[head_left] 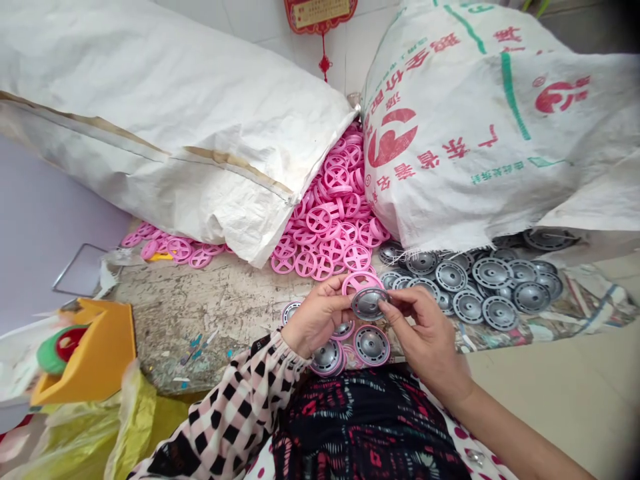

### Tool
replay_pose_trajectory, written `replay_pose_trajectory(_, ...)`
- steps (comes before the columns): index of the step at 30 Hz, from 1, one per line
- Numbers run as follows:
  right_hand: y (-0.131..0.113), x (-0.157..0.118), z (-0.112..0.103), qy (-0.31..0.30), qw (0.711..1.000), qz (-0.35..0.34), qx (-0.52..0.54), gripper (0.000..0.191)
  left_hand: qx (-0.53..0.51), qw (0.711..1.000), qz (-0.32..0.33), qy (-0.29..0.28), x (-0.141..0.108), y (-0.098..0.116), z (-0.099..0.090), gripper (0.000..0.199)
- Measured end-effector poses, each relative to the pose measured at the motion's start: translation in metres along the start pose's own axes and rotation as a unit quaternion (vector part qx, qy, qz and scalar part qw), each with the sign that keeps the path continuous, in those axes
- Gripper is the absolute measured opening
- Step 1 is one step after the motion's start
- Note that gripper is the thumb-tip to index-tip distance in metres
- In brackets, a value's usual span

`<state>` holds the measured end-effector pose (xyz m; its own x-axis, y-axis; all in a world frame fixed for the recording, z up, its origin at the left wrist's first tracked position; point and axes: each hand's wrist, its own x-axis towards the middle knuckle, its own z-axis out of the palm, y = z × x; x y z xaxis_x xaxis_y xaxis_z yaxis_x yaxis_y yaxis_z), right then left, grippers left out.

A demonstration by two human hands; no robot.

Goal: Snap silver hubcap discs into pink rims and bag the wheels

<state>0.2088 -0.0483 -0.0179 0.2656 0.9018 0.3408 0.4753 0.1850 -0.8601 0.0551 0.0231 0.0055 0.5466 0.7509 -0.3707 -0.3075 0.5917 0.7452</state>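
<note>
**Gray disc (369, 303) pinched between both hands, pink wheel (361, 283) just behind**

Left hand (315, 317): narrow grip, fingers on left edge of disc. Right hand (425, 333): narrow grip, thumb and fingertips on right edge of same disc. Disc held just above surface (200, 313), overlapping pink wheel. Contact or seating between the two: cannot tell.

Nearest: checked sleeve (225, 400) on left arm, bare right forearm (520, 440), dark patterned clothing (365, 427) below hands. Small metal piece (475, 457) on clothing, near right forearm.

Just under hands: gray discs set in pink rims, one (371, 345) lying apart, another (327, 357) beside it, a few more partly hidden by left hand.

Left of hands: blue paint flecks (193, 350) on worn surface. Orange holder (95, 353) with round green-and-red object (63, 350), yellow plastic bag (135, 420) below it. Wire frame (80, 270) further up.

Right of hands: heap of loose gray discs (475, 283) on printed sheet (590, 307). Tiled floor (550, 393) beyond surface edge.

Farther: heap of loose pink wheels (333, 200) between two white woven sacks, left sack (165, 127) plain, right sack (490, 127) printed in red and green. Red hanging ornament (323, 20) on tiled wall (260, 27).
</note>
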Motion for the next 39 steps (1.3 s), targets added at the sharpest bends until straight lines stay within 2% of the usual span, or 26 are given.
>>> replay_pose_trajectory(4, 0.003, -0.001, 0.003, -0.018, 0.993, 0.083, 0.078, 0.016, 0.019, 1.0, -0.007, -0.009, -0.006, 0.002, -0.007, 0.032)
replay_pose_trajectory(6, 0.003, 0.0, 0.003, -0.005, 0.984, 0.123, 0.132, 0.02, 0.019, 1.0, -0.003, -0.01, -0.008, 0.001, -0.008, 0.031)
replay_pose_trajectory(8, 0.002, 0.001, 0.003, 0.018, 0.982, 0.13, 0.137, 0.021, 0.024, 1.0, 0.005, -0.012, -0.009, 0.0, -0.006, 0.031)
replay_pose_trajectory(10, 0.0, 0.001, 0.002, 0.024, 0.991, 0.098, 0.083, 0.018, 0.038, 0.999, 0.01, -0.015, -0.011, -0.004, -0.002, 0.034)
replay_pose_trajectory(12, -0.004, 0.001, 0.001, 0.013, 0.999, 0.03, 0.011, 0.015, 0.045, 0.999, 0.013, -0.013, -0.012, -0.008, 0.001, 0.037)
replay_pose_trajectory(15, -0.008, 0.0, 0.002, 0.014, 0.998, -0.051, -0.044, 0.014, 0.029, 1.0, 0.012, -0.003, -0.013, -0.012, 0.003, 0.037)
replay_pose_trajectory(18, -0.009, 0.001, 0.0, -0.005, 0.999, -0.038, -0.024, 0.025, 0.0, 1.0, -0.005, -0.014, -0.014, -0.013, 0.001, 0.036)
replay_pose_trajectory(21, -0.007, 0.003, -0.003, -0.101, 0.995, -0.022, -0.009, 0.025, -0.01, 1.0, -0.012, -0.023, -0.015, -0.014, -0.002, 0.035)
replay_pose_trajectory(23, -0.006, 0.004, -0.004, -0.139, 0.99, -0.026, -0.022, 0.024, -0.006, 1.0, -0.016, -0.023, -0.015, -0.016, -0.003, 0.035)
replay_pose_trajectory(27, -0.004, 0.003, 0.0, -0.132, 0.991, -0.021, -0.013, 0.024, 0.012, 1.0, -0.014, -0.017, -0.015, -0.022, -0.003, 0.036)
replay_pose_trajectory(30, -0.004, 0.0, 0.007, -0.11, 0.994, 0.013, 0.024, 0.022, 0.04, 0.999, -0.001, -0.003, -0.015, -0.026, -0.001, 0.036)
replay_pose_trajectory(33, -0.004, 0.0, 0.008, -0.119, 0.991, 0.034, 0.045, 0.023, 0.086, 0.996, 0.02, 0.0, -0.017, -0.023, 0.001, 0.034)
replay_pose_trajectory(36, 0.003, 0.003, -0.001, -0.169, 0.985, 0.014, 0.001, 0.028, 0.166, 0.985, 0.048, -0.003, -0.023, -0.006, -0.002, 0.027)
replay_pose_trajectory(39, 0.021, 0.006, -0.019, -0.164, 0.974, -0.046, -0.152, 0.028, 0.245, 0.966, 0.069, 0.037, -0.032, 0.017, -0.017, 0.023)
